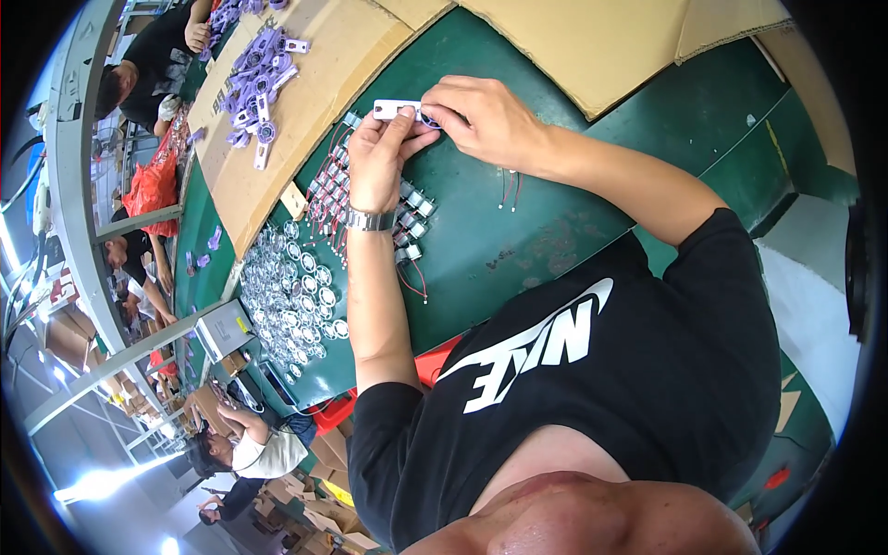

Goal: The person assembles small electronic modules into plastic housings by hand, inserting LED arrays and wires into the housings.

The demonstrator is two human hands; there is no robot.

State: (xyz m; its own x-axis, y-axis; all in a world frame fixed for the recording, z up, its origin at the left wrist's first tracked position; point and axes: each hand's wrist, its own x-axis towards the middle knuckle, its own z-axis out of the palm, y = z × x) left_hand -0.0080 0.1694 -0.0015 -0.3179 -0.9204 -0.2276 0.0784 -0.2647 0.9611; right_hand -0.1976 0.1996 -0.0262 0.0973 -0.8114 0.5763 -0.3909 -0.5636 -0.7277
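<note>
My left hand (373, 165), with a metal-banded watch on the wrist, pinches a small white-and-purple plastic casing (392, 107) between thumb and fingers. The casing is long and rounded, with a dark slot in its white face. At its right end, the bent fingers of my right hand (483, 120) close on the purple round part, which they mostly cover. Just below and beside my left hand lie rows of small metal motors (413, 215) with red and dark wires (321, 199).
Many clear round plastic parts (294, 291) spread over the green table (504, 264) at left. Purple-and-white casings (262, 79) are heaped on a cardboard sheet (319, 55). More cardboard (592, 46) lies at the far side. Other people (264, 453) work along the left.
</note>
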